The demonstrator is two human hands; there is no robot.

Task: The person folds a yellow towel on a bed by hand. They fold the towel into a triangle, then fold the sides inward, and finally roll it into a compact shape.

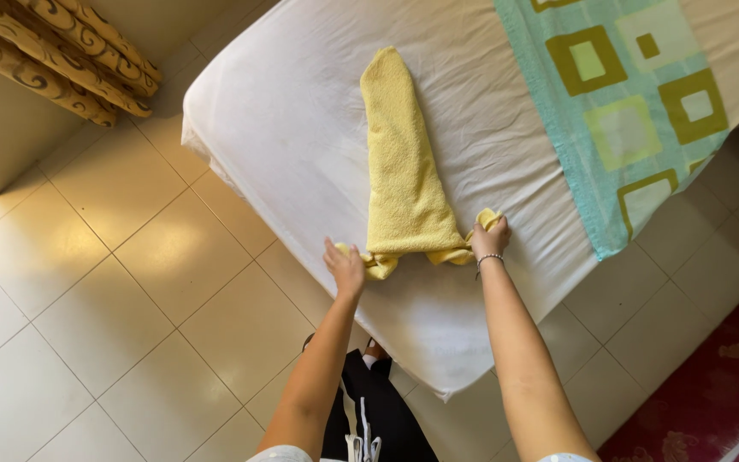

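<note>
a yellow towel (405, 162), folded into a long narrow cone, lies on the bed (301, 128) near its corner, with the point far from the person and the wide end close to the edge. the left hand (345, 267) pinches the left corner of the wide end, fingers closed around a small bunch of cloth. the right hand (489, 238), with a thin bracelet (489, 257) on the wrist, grips the right corner in the same way, the cloth bunched inside the fingers. both corners are rolled or twisted a little, but how tight i cannot tell. i think the shape can go wrong easily here: if one hand pulls harder than the other, the cone may turn sideways or open along its fold, and because the wide end is so near the edge of the bed, a pull toward the body may drag it off the sheet (489, 145). the sheet is white, smooth and slightly wrinkled. right of the towel a turquoise runner (635, 103) with olive squares crosses the bed. around the bed the floor (87, 282) is pale glossy tile; left of the bed hangs a gold patterned curtain (53, 51), and right of the bed, low, a red rug (712, 393) shows.
</note>
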